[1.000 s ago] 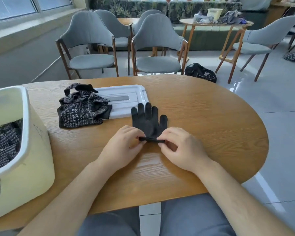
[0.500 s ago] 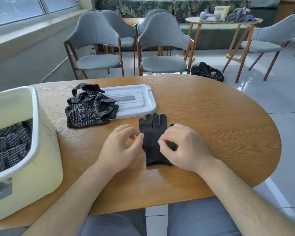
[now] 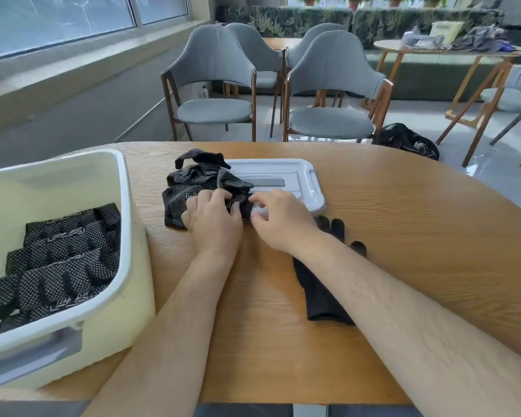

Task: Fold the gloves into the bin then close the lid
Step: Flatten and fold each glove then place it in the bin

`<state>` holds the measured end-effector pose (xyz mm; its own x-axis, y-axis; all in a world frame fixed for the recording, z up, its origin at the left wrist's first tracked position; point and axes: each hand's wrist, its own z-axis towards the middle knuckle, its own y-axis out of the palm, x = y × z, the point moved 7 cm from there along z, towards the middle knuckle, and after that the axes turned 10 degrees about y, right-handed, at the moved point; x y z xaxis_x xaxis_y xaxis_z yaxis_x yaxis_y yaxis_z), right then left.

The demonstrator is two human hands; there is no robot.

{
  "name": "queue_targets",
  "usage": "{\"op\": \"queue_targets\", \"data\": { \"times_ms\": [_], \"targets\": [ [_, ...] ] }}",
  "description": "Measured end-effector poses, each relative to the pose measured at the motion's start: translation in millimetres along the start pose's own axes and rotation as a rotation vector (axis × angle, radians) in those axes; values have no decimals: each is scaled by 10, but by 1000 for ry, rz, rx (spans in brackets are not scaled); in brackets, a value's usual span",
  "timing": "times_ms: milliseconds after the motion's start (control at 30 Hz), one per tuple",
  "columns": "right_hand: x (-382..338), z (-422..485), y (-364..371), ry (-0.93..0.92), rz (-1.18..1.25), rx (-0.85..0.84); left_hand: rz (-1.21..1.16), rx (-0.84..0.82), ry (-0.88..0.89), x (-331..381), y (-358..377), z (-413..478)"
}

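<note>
Status: about midway, my read.

Done: bin sits open at the table's left edge, with a stack of dotted gloves laid folded inside.

Not done:
- pile of dotted gloves, bunched and unfolded, mid-table, overlapping the lid's left end (count can't be told, too crumpled)
- one plain glove lying flat on the table, partly under the right forearm, well apart from the bin
- lid flat on the table beyond the hands, not on the bin

Hands: both at the pile's near right corner, close together. Left hand has its fingers curled down into the fabric. Right hand pinches the pile's edge between thumb and fingertips, right where the pile meets the lid.

Step in hand looks like pulling the next glove out of the pile, probably to lay it with the flat one. What's left: fold the pile and the flat glove, move them into the bin, then fit the lid.
</note>
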<state>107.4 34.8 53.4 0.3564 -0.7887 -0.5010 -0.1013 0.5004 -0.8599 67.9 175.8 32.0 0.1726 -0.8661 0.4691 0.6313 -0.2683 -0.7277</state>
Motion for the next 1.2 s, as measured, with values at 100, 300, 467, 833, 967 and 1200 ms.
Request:
{"op": "queue_targets", "data": {
  "times_ms": [100,300,467,833,967,1200],
  "targets": [
    [58,82,100,49,49,25,-54,59,70,56,-43,23],
    [105,139,143,108,219,17,-293,160,246,277,-145,3],
    [152,107,50,195,497,-11,-492,152,316,391,-193,-30],
    [432,-192,-317,212,923,-9,-1684,-270,-98,729,-65,-208],
    [499,-383,-432,128,912,-87,-1736,-355,-176,795,-21,-302],
    [554,-532,-758,44,705,43,-1583,-478,-195,1034,-24,-440]
  ]
}}
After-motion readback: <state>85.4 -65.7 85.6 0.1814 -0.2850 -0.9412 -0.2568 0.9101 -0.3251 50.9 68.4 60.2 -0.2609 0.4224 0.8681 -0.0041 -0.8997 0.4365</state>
